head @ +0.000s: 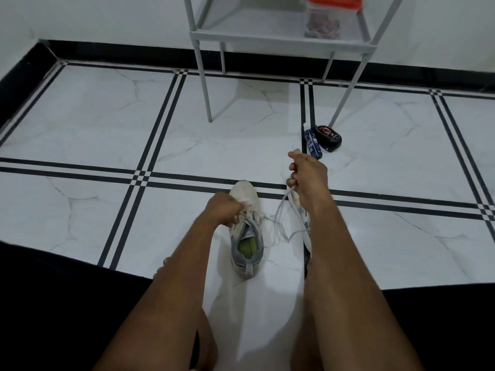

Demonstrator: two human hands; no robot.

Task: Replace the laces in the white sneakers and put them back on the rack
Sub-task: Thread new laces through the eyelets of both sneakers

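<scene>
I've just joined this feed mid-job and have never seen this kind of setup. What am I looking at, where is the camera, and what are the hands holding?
There is no robot here: a person works with bare hands, and the single camera sits on their head, looking forward and down, so both forearms reach in from the bottom.

The left hand grips the lacing area of a white sneaker standing on the tiled floor. The right hand pinches the white lace and holds it up, away from that shoe. A second sneaker lies mostly hidden behind the right forearm.

Farther back stand a grey rack carrying a clear container with a red lid, and by its leg a blue tube and a black shoe-polish applicator.
</scene>
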